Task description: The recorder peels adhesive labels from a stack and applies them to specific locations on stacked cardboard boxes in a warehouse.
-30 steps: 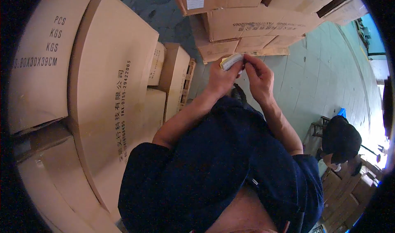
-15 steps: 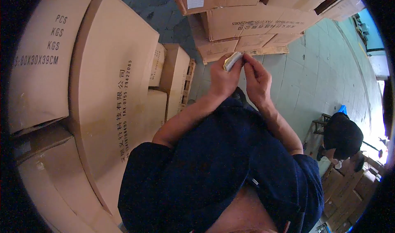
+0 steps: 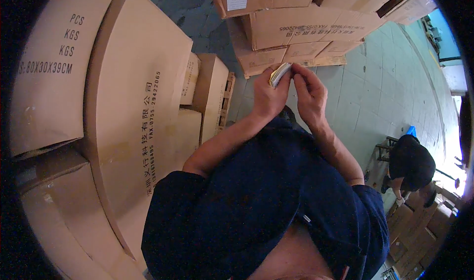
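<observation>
My left hand (image 3: 269, 98) is closed around a small, thick stack of paper slips (image 3: 280, 75), white with a yellowish layer along one side. The stack sticks up between thumb and fingers, in front of my chest. At its right upper edge my right hand (image 3: 311, 94) pinches with thumb and index finger, the other fingers curled in. Whether a single sheet is between those fingertips is too small to make out.
Large brown cartons (image 3: 133, 107) rise close on my left. More cartons (image 3: 311, 28) are stacked on a wooden pallet (image 3: 321, 61) ahead. On the right, another person (image 3: 412, 164) bends over beside flat cardboard (image 3: 414, 235) on the tiled floor (image 3: 365, 97).
My hands have hardly moved and keep the same hold on the paper stack. The other person's hand at the right has shifted slightly.
</observation>
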Tool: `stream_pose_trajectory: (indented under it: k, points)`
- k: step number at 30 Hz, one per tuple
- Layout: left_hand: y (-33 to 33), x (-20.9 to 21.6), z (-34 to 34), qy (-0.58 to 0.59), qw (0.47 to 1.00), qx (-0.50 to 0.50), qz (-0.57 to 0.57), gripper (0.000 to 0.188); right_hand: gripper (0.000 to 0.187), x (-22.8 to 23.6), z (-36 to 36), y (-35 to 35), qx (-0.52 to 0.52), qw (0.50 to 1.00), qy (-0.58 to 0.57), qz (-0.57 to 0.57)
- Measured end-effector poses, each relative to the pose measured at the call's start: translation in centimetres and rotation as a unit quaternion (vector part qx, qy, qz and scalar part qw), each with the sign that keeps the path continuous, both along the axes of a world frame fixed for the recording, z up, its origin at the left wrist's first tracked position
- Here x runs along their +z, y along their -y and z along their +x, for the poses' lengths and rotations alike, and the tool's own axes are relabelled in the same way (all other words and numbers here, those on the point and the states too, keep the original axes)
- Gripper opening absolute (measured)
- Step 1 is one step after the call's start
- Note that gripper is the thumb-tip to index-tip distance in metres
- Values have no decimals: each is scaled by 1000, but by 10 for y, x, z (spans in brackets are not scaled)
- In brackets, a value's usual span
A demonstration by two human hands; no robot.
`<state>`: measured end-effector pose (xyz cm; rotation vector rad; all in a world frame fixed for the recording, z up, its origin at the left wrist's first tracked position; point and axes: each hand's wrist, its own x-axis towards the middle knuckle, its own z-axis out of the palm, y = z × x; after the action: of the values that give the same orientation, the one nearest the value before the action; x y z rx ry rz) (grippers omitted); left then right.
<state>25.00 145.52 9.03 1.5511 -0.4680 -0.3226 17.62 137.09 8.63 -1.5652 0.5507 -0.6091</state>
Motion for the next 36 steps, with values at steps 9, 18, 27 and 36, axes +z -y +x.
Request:
stream_pose_trajectory:
  k: [9, 18, 27, 36]
  points:
    - [-2, 4, 1, 13, 1000, 13, 20, 15, 27, 14, -1, -8, 4, 998, -58, -36]
    - [1, -1, 2, 61, 997, 38, -2, 16, 28, 4, 2, -11, 10, 995, -7, -98]
    - [3, -5, 4, 68, 997, 44, -8, 16, 29, 5, 6, -5, 2, 1000, -23, -1]
    - [2, -8, 2, 53, 998, 36, 12, 17, 29, -3, 4, -5, 3, 1000, -26, 2]
